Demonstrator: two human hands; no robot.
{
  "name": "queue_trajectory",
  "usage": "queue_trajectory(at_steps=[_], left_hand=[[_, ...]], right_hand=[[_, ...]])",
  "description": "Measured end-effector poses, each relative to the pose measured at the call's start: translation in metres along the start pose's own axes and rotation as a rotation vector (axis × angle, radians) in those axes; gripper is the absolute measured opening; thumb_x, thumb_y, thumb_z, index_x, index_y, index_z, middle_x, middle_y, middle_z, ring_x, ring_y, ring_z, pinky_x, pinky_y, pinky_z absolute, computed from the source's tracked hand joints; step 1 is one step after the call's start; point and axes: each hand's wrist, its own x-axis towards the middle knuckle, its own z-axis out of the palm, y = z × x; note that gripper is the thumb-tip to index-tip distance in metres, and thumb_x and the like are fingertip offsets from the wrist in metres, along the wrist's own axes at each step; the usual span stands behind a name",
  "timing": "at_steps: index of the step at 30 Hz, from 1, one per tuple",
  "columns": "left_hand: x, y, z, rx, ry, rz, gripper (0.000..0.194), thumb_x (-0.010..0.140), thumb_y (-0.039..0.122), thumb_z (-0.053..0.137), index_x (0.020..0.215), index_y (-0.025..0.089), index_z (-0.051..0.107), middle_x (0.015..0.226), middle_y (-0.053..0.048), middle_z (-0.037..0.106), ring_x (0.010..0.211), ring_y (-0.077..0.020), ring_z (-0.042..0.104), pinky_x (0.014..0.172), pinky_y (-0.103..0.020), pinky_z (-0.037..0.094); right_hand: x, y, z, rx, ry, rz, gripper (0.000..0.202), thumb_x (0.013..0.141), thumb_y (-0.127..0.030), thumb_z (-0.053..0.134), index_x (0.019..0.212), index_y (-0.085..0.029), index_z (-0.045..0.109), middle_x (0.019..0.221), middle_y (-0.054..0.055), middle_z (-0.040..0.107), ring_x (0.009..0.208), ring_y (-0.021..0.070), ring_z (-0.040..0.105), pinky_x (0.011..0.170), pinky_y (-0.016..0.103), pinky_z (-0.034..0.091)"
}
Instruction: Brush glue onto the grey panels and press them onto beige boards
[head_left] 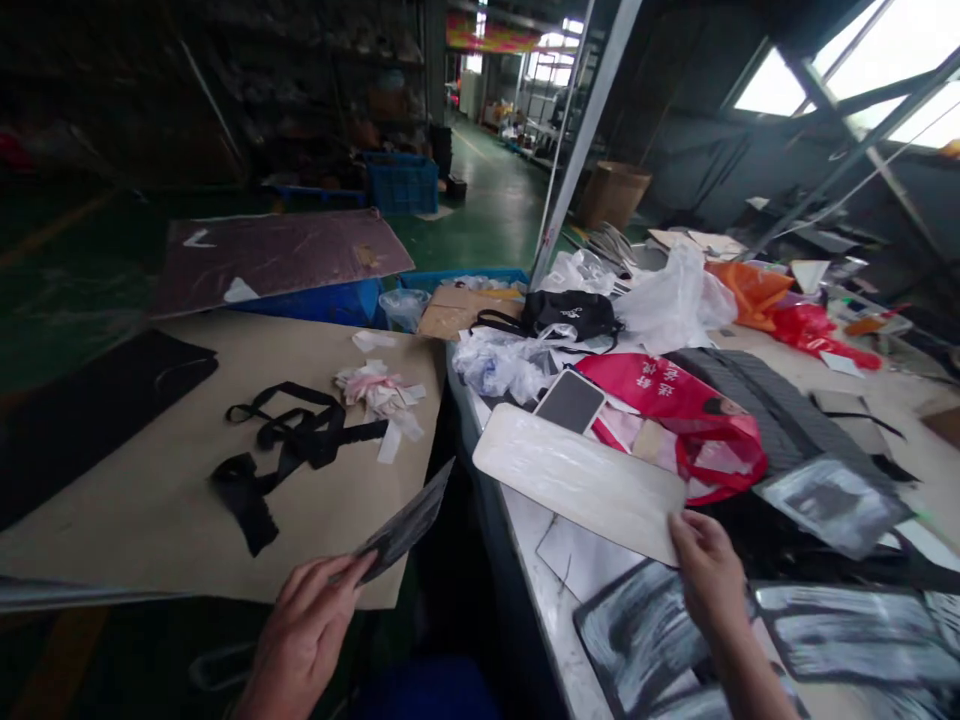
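My left hand [315, 610] is closed on a dark, thin flat piece [409, 525], tilted up over the gap between two tables. Its material I cannot make out. With thumb and fingers, my right hand [709, 565] pinches the right end of a long cream-coloured board with rounded corners [577, 475]. That board is above the right table, in front of a grey phone-like slab [571, 402] and a red printed bag [675, 410]. Below my right hand lie black panels smeared with white [637, 630]. A smaller smeared panel [836, 500] rests farther right.
On the left table [150, 520] are tangled black straps [300, 430], pale scraps [382, 390] and a black sheet [97, 410]. Clear plastic bags [510, 360], a black pouch [574, 315] and grey ribbed material [772, 400] crowd the right table. A metal post [581, 140] rises behind.
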Motion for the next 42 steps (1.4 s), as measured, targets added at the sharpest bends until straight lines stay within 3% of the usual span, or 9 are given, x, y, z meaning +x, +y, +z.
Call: queue_trajectory(at_steps=[5,8,13,19,26,30,33,38,42], left_hand=[[0.037,0.008,0.016,-0.071,-0.152,0.059,0.027,0.086,0.022,0.044,0.105,0.026,0.063,0.093,-0.004,0.064,0.09,-0.0164,0.056,0.077,-0.027,0.049],[0.06,0.027,0.026,-0.152,-0.273,0.035,0.026,0.086,0.023,0.042,0.097,0.025,0.066,0.092,-0.005,0.065,0.09,-0.0177,0.055,0.077,-0.03,0.048],[0.088,0.064,0.047,-0.264,-0.531,0.076,0.026,0.085,0.02,0.043,0.093,0.023,0.067,0.096,-0.005,0.064,0.094,-0.0192,0.052,0.083,-0.035,0.045],[0.103,0.096,0.07,-0.334,-0.741,0.163,0.025,0.083,0.019,0.044,0.093,0.023,0.067,0.104,-0.006,0.061,0.1,-0.0203,0.048,0.089,-0.038,0.04],[0.119,0.112,0.074,-0.337,-0.803,0.198,0.025,0.083,0.02,0.044,0.094,0.023,0.067,0.109,-0.006,0.06,0.104,-0.0206,0.047,0.092,-0.038,0.039],[0.131,0.099,0.084,-0.392,-0.775,0.225,0.025,0.084,0.024,0.045,0.095,0.024,0.067,0.108,-0.006,0.062,0.105,-0.0208,0.048,0.093,-0.039,0.039],[0.137,0.072,0.09,-0.444,-0.718,0.161,0.03,0.08,0.033,0.053,0.109,0.028,0.062,0.113,-0.005,0.06,0.109,-0.0222,0.048,0.097,-0.042,0.037],[0.14,0.013,0.092,-0.522,-0.504,-0.221,0.076,0.061,0.038,0.072,0.129,0.024,0.042,0.134,-0.009,0.045,0.124,-0.0271,0.037,0.105,-0.046,0.027],[0.141,-0.017,0.098,-0.835,-0.489,-0.626,0.066,0.063,0.038,0.069,0.123,0.02,0.048,0.122,-0.011,0.056,0.115,-0.0246,0.049,0.1,-0.041,0.035]], right_hand=[[-0.004,0.012,0.046,-0.211,-0.09,0.065,0.05,0.074,-0.056,0.04,0.088,-0.013,0.06,0.067,0.008,0.059,0.064,0.0227,0.057,0.059,0.034,0.045],[-0.02,0.003,0.037,-0.211,-0.131,-0.02,0.041,0.074,-0.047,0.047,0.093,-0.015,0.061,0.091,0.013,0.061,0.085,0.0258,0.057,0.073,0.038,0.045],[-0.071,-0.034,0.009,0.068,-0.497,-0.318,0.042,0.08,-0.043,0.052,0.117,-0.023,0.052,0.112,0.009,0.056,0.094,0.0203,0.056,0.072,0.032,0.05],[-0.087,-0.053,-0.011,0.064,-0.345,-0.493,0.02,0.083,-0.037,0.053,0.094,-0.023,0.062,0.088,0.005,0.062,0.082,0.0176,0.057,0.071,0.03,0.048],[-0.072,-0.045,-0.019,0.1,-0.306,-0.265,0.032,0.078,-0.047,0.054,0.094,-0.019,0.054,0.076,0.003,0.061,0.064,0.0154,0.056,0.06,0.027,0.048],[-0.071,-0.061,-0.021,0.048,-0.38,-0.315,0.022,0.083,-0.04,0.05,0.075,-0.02,0.056,0.066,0.0,0.058,0.061,0.0139,0.055,0.056,0.024,0.045],[-0.073,-0.094,-0.026,0.0,-0.358,-0.465,0.017,0.084,-0.033,0.051,0.073,-0.021,0.058,0.069,0.001,0.058,0.066,0.0139,0.055,0.059,0.024,0.045],[-0.071,-0.161,-0.03,-0.065,-0.414,-0.614,0.009,0.083,-0.026,0.052,0.079,-0.023,0.059,0.069,0.002,0.055,0.058,0.012,0.053,0.047,0.019,0.043],[-0.06,-0.191,-0.021,-0.06,-0.408,-0.646,0.007,0.081,-0.028,0.056,0.077,-0.024,0.059,0.068,0.001,0.055,0.059,0.0122,0.054,0.049,0.018,0.044]])
